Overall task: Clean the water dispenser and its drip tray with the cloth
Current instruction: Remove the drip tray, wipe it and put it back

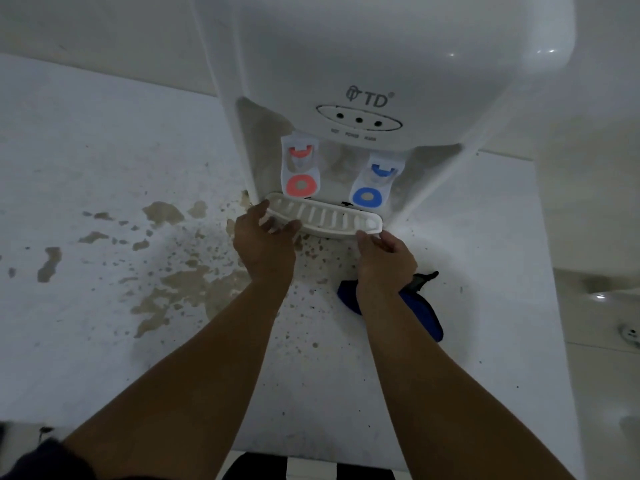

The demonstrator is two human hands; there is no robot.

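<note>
A white water dispenser (363,64) stands on a white counter, with a red tap (300,168) on the left and a blue tap (374,181) on the right. Its white slotted drip tray (332,220) sits at the dispenser's foot below the taps. My left hand (266,240) grips the tray's left end, thumb on its front edge and fingers along its side. My right hand (384,254) pinches the tray's right front corner. A blue cloth (422,313) lies on the counter under my right wrist, partly hidden by it.
The white counter (104,150) has brown patches and speckles where paint has flaked, left of and in front of the dispenser. A white wall and ledge (595,237) rise at the right. A black-and-white striped surface (311,469) shows below the counter's near edge.
</note>
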